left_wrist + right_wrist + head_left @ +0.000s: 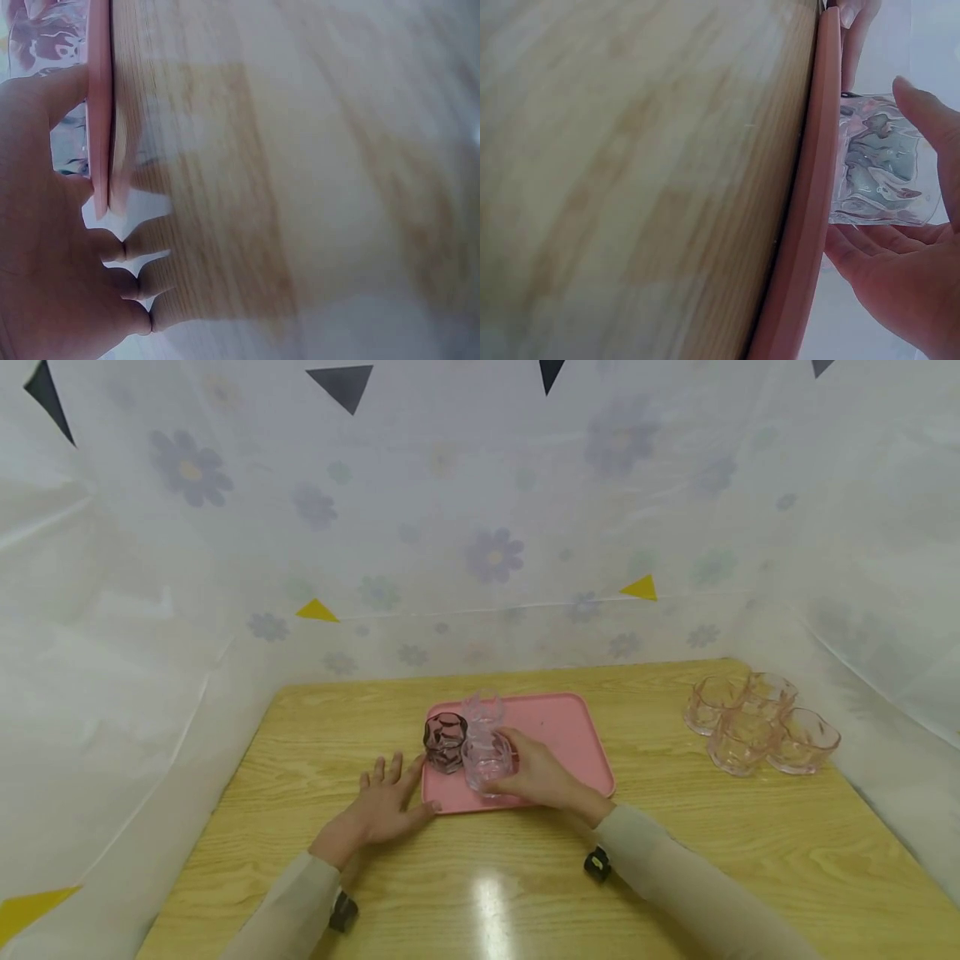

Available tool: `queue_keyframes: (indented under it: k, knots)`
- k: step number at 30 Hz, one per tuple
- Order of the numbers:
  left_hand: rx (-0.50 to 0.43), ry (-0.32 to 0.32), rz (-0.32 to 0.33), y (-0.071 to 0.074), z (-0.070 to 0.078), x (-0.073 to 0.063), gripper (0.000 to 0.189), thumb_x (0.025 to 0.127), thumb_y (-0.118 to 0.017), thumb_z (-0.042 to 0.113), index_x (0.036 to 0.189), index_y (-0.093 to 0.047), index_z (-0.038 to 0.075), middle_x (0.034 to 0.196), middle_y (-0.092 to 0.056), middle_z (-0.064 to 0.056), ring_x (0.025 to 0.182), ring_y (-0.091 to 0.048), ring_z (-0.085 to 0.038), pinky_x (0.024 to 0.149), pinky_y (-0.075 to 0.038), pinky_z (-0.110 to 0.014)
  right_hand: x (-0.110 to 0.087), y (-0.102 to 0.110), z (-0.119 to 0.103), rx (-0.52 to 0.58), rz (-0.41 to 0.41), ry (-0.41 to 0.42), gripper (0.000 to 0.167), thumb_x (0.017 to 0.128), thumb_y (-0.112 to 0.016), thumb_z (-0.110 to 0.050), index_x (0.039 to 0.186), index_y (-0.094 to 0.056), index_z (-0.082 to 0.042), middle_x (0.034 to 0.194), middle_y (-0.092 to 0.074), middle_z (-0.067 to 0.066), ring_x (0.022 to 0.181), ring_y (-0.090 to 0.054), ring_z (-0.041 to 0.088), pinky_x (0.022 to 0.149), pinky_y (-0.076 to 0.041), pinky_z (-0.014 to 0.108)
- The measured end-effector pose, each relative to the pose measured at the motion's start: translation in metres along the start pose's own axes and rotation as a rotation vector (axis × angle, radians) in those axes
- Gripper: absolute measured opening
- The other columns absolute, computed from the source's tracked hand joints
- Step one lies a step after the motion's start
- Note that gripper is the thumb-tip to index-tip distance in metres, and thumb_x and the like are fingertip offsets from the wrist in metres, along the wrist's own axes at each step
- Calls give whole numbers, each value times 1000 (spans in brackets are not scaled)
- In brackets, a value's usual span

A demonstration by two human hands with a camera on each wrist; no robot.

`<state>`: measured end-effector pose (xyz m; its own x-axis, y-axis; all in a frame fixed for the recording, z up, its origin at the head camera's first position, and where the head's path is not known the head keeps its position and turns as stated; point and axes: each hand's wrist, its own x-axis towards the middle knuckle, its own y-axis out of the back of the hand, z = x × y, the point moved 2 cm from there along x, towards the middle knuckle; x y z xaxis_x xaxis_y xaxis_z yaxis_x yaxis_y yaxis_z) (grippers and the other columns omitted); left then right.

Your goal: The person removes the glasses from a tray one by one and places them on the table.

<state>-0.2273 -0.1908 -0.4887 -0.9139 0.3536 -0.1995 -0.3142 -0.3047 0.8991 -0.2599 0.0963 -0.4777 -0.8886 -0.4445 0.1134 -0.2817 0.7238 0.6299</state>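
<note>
A pink tray (566, 743) lies on the wooden table. On its left part stand a dark purple-tinted glass (446, 743), a clear glass (483, 703) at the back and another clear glass (487, 764) in front. My right hand (536, 772) holds the front clear glass, thumb on the near side and fingers on the far side. In the right wrist view, that glass (885, 161) sits upright between thumb and fingers, low behind the tray rim. With fingers spread, my left hand (386, 806) rests at the tray's left edge; its thumb touches the near-left corner.
Several pink-tinted glasses (761, 727) stand close together on the table's right side. Light plastic sheeting (480, 485) with flowers and triangles surrounds the table at the back and both sides.
</note>
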Motion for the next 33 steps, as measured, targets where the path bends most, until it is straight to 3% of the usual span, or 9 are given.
queue_keyframes:
  k: [20,33]
  knots:
    - [4,0,-15,1,1,0,91,103,-48,68,172,-11,22,172,-5,-33,157,3,-60,123,1,-79,-5,-2,-6,17,79,-24,95,76,-94,-36,154,-48,-5,144,-64,15,128,-64,32,111,-53,52]
    - [5,1,-17,3,2,-3,90,103,-49,67,171,-13,20,172,-6,-33,157,2,-61,122,0,-80,-17,29,4,-31,175,-69,93,76,-94,-38,151,-50,-5,139,-66,16,126,-66,32,107,-55,52]
